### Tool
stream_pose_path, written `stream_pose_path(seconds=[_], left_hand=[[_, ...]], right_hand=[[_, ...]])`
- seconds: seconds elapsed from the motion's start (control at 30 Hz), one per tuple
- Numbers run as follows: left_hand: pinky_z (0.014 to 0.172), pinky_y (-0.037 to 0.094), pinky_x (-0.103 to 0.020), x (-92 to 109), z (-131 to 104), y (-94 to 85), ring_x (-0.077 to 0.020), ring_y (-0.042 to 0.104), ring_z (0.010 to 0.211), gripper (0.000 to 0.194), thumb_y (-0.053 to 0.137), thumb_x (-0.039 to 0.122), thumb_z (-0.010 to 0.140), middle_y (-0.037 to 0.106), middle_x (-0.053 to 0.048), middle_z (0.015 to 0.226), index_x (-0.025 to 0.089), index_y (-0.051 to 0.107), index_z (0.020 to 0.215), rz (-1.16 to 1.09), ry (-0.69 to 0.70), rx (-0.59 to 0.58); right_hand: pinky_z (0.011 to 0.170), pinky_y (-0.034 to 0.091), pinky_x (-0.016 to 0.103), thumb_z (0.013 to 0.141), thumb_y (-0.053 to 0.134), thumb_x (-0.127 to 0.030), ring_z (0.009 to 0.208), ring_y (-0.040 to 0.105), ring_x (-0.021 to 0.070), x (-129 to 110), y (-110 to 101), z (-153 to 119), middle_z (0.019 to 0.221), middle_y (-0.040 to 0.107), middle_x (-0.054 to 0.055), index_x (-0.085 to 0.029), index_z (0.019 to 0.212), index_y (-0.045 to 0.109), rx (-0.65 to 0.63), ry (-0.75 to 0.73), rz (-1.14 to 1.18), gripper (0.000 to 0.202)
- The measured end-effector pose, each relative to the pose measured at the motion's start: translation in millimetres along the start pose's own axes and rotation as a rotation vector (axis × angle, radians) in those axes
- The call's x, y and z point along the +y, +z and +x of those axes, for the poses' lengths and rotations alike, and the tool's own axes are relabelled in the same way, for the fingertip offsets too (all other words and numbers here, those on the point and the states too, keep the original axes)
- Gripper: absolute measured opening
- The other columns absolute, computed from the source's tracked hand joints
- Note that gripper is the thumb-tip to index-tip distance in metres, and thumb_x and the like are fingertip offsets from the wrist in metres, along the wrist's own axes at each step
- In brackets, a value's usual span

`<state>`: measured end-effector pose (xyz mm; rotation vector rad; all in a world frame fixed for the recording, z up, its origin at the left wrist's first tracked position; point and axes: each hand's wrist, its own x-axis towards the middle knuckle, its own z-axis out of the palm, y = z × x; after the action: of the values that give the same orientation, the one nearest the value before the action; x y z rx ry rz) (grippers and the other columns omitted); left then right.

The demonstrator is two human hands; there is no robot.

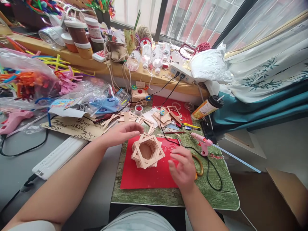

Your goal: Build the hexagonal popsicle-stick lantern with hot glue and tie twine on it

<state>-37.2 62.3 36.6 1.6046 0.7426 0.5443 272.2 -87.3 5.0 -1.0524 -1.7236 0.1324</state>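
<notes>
A hollow container of stacked wooden craft sticks [157, 159], star-shaped at the rim, stands on a red sheet [149, 180]. To its upper left, my left hand [125, 132] hovers with the fingers stretched out and nothing held. My right hand [183, 166] is on the other side, apart from the container, its fingers spread and slightly curled, with nothing in them. Scissors with orange handles [198, 165] lie just right of that hand, partly hidden by it. Beyond them a pink glue gun [203, 143] rests with a long clear glue stick out of its back.
Loose craft sticks [149, 123] and pens lie behind the container. A drink cup [208, 107] stands at the back right. Cables run from a power strip [181, 73] on the sill across the green board [149, 199]. Plastic bags and another glue gun [15, 121] are at left.
</notes>
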Motion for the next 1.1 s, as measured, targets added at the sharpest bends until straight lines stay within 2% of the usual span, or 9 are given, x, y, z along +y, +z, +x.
stream_pose_path(seconds=[0.1, 0.17, 0.33, 0.47, 0.73, 0.93, 1.1], left_hand=[[0.097, 0.06, -0.036, 0, -6, -16.5, -0.0233, 0.072, 0.108, 0.04, 0.077, 0.056, 0.098, 0.077, -0.008, 0.116, 0.021, 0.073, 0.117, 0.079, -0.002, -0.068], [0.093, 0.06, -0.034, 0, -9, -23.3, -0.022, 0.072, 0.103, 0.038, 0.082, 0.053, 0.094, 0.078, -0.007, 0.112, 0.021, 0.076, 0.113, 0.148, 0.008, -0.138], [0.094, 0.061, -0.033, -7, -7, -24.0, -0.0211, 0.073, 0.102, 0.034, 0.088, 0.047, 0.089, 0.079, -0.007, 0.113, 0.023, 0.08, 0.112, 0.198, 0.062, -0.154], [0.092, 0.061, -0.033, -10, -1, -20.8, -0.0213, 0.074, 0.101, 0.028, 0.085, 0.045, 0.093, 0.079, -0.008, 0.113, 0.023, 0.083, 0.11, 0.19, 0.093, -0.186], [0.094, 0.061, -0.032, -5, -1, -20.9, -0.0212, 0.074, 0.102, 0.024, 0.085, 0.042, 0.094, 0.08, -0.009, 0.112, 0.023, 0.084, 0.109, 0.205, 0.152, -0.208], [0.091, 0.061, -0.029, -8, 0, -21.1, -0.0192, 0.075, 0.098, 0.02, 0.086, 0.039, 0.095, 0.08, -0.009, 0.108, 0.022, 0.084, 0.106, 0.203, 0.182, -0.189], [0.09, 0.061, -0.028, -8, 1, -21.4, -0.0196, 0.077, 0.095, 0.015, 0.087, 0.036, 0.093, 0.081, -0.008, 0.101, 0.022, 0.085, 0.099, 0.18, 0.221, -0.178]], right_hand=[[0.089, 0.065, 0.046, 0.104, 0.067, -0.018, 0.103, 0.072, 0.0256, 10, -2, 2, 0.111, 0.072, 0.01, -0.025, 0.116, 0.075, 0.027, 0.235, 0.128, 0.016], [0.089, 0.067, 0.044, 0.105, 0.067, -0.02, 0.103, 0.074, 0.0248, 16, 2, 0, 0.11, 0.072, 0.011, -0.024, 0.113, 0.075, -0.007, 0.284, 0.205, 0.012], [0.094, 0.068, 0.045, 0.1, 0.077, -0.027, 0.11, 0.075, 0.026, 22, 11, -9, 0.118, 0.073, 0.012, -0.025, 0.119, 0.078, -0.114, 0.261, 0.347, 0.019], [0.097, 0.068, 0.046, 0.097, 0.082, -0.025, 0.111, 0.076, 0.0259, 20, 10, -12, 0.119, 0.076, 0.011, -0.027, 0.124, 0.08, -0.166, 0.252, 0.323, 0.027], [0.092, 0.068, 0.041, 0.097, 0.08, -0.015, 0.1, 0.078, 0.0223, 16, 13, -7, 0.111, 0.08, 0.007, -0.028, 0.119, 0.083, -0.138, 0.261, 0.316, 0.026], [0.098, 0.067, 0.044, 0.095, 0.082, -0.012, 0.108, 0.078, 0.0242, 16, 14, -11, 0.119, 0.08, 0.007, -0.033, 0.121, 0.083, -0.144, 0.332, 0.358, 0.034], [0.098, 0.067, 0.044, 0.094, 0.083, -0.01, 0.107, 0.079, 0.024, 16, 14, -14, 0.118, 0.082, 0.006, -0.035, 0.121, 0.084, -0.143, 0.343, 0.358, 0.036]])
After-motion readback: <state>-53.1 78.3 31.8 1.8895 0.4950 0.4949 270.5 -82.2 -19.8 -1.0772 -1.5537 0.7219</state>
